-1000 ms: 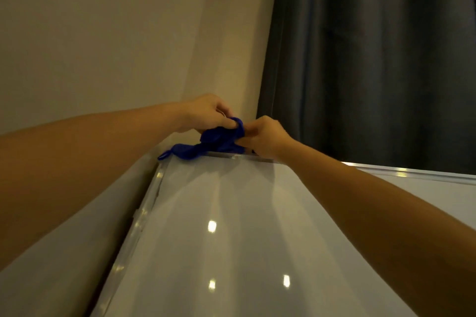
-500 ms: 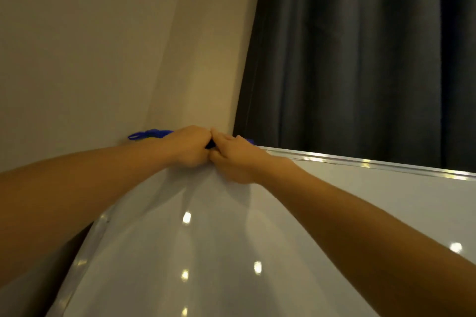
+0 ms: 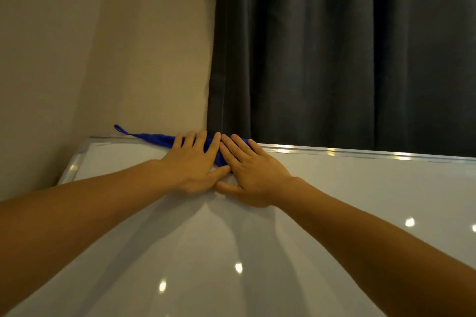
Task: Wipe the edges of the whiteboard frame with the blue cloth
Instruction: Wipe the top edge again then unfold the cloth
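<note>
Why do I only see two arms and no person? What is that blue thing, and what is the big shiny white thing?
The camera sits on the person's head and looks forward and down, so you see only their arms, as if you were looking through their eyes. There is just this one view. The shiny white thing is a whiteboard with a silver frame along its edge. The small bright spots on it are reflected lights. The blue thing is a cleaning cloth lying along the top of the frame. The left hand and the right hand lie flat and open, side by side, pressing the cloth down. Behind are a beige wall and a dark curtain.
</note>
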A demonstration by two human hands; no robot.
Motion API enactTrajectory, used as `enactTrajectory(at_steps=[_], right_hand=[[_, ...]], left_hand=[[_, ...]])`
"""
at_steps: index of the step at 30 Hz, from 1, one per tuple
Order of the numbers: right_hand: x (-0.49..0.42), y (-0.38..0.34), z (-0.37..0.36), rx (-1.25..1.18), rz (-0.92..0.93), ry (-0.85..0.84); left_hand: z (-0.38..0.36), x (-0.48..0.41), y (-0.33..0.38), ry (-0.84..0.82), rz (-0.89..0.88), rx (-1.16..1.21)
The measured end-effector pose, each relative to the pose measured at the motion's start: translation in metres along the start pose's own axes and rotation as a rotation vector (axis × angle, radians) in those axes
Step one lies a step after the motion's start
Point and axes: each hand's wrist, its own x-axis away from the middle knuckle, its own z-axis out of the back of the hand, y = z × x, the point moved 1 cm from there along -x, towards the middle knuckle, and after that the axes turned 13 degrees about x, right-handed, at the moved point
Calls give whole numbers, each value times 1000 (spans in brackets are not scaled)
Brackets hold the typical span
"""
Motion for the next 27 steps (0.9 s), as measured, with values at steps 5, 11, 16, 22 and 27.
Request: enactTrajectory(at_steps=[5, 11, 16, 22, 27], right_hand=[[47, 57, -12, 32, 4, 19], [110, 142, -27, 24, 40, -6], [138, 185, -33, 85, 124, 18], [164, 223, -44, 108, 144, 30], [200, 268, -53, 70, 78, -1]], left_hand=[[-11, -16, 73, 131, -22, -4], [-29, -53, 174, 96, 53, 37], [-35, -70, 229, 71, 168, 65], [-39, -77, 273, 37, 152, 81], [-35, -93, 321, -39, 42, 99]])
